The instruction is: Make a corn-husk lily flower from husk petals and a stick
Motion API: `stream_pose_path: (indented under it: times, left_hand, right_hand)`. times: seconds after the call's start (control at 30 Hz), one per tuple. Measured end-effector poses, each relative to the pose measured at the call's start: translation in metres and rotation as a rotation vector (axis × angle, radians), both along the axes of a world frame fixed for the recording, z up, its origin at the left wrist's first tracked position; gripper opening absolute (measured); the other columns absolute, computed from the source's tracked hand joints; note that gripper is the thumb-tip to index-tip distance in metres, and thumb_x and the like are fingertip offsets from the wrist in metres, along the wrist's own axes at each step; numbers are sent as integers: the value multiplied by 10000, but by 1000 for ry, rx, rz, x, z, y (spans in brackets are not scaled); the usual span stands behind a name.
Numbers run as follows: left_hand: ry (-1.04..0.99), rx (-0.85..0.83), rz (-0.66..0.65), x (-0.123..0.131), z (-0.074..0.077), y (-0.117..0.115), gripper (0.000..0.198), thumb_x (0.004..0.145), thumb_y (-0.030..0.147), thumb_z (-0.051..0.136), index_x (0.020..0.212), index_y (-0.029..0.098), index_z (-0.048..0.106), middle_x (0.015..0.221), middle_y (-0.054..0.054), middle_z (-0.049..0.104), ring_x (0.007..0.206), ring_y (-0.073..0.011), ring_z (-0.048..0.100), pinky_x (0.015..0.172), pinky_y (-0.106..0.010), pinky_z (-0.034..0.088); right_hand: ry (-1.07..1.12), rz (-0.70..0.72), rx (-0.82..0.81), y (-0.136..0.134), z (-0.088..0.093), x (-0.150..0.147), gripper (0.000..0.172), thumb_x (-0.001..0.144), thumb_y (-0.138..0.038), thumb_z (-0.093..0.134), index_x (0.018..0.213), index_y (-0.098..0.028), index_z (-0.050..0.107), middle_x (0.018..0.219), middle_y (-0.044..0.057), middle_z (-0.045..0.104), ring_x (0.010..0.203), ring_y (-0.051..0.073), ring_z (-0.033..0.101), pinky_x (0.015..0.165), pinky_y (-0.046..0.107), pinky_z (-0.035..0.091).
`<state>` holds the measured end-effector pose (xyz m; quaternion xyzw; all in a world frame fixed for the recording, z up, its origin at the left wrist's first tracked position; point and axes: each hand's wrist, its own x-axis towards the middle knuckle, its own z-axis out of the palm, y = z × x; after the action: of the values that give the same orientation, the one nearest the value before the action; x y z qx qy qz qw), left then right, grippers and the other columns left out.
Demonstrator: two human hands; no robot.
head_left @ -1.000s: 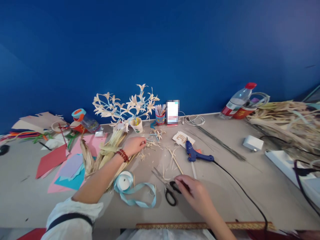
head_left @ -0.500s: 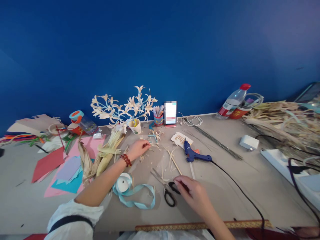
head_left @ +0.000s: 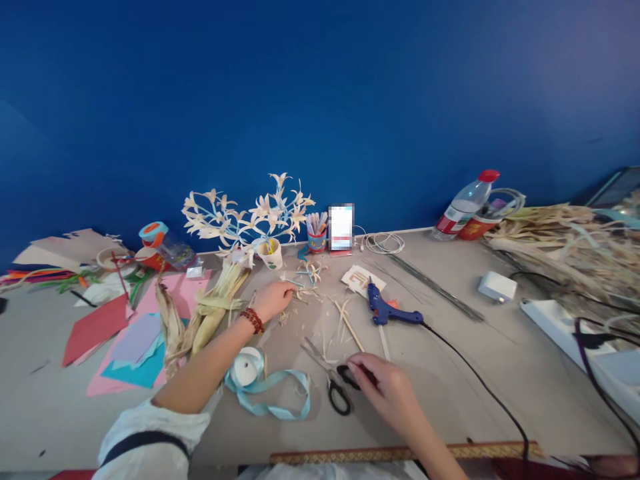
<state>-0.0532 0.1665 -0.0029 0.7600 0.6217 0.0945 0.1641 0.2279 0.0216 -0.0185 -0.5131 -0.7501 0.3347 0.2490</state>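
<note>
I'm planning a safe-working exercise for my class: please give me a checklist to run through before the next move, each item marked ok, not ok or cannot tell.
1. Left hand clear of the scissors: ok, it is beyond their tips.
2. Right hand clear of the scissors: not ok, it is right at the handles; contact is unclear.
3. Glue gun cool: cannot tell, nothing shows its heat.
4. Ribbon wound up: not ok, a length lies loose beside the spool.
5. Bottle capped: ok, the red cap is on.
</note>
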Motion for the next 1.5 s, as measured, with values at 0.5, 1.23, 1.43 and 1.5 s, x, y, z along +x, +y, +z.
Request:
stream_pose_path:
  times: [0.5, 1.23, 1.43, 1.5]
  left_hand:
    - [-159, 146, 24, -23, 28, -22, 256, 896, 302, 490, 990, 191, 700, 685, -7, 670, 573, -151, 562, 562, -250, 407]
    - [-216, 29, -317, 10, 1, -221, 127, 909, 226, 532, 842, 197, 637, 818, -44, 644, 799, -190, 583, 704, -312, 455]
    - [-301, 291, -33, -17, 4, -219, 131, 918, 160, 516, 956, 200, 635, 874, -57, 675, 840, -184, 617, 773, -325, 501]
    - [-328, 380, 105, -28, 7, -215, 134, 916, 159, 523, 979, 212, 628, 908, -62, 675, 873, -193, 631, 794, -338, 516]
  right_hand:
    - [-5, -6, -2, -1, 0, -1, 233, 969, -307, 438, 906, -227, 648, 845, 40, 713, 758, 202, 665, 683, 271, 467]
    - [-46, 50, 3, -7, 3, -3, 228, 972, -331, 444, 928, -243, 650, 873, 28, 738, 757, 202, 684, 680, 285, 477]
    - [-12, -29, 40, -10, 1, 7, 237, 960, -360, 458, 931, -231, 654, 872, 48, 747, 743, 209, 692, 667, 292, 503]
    - [-5, -81, 83, -8, 3, 12, 246, 956, -370, 459, 931, -220, 653, 862, 62, 746, 726, 213, 689, 645, 296, 506]
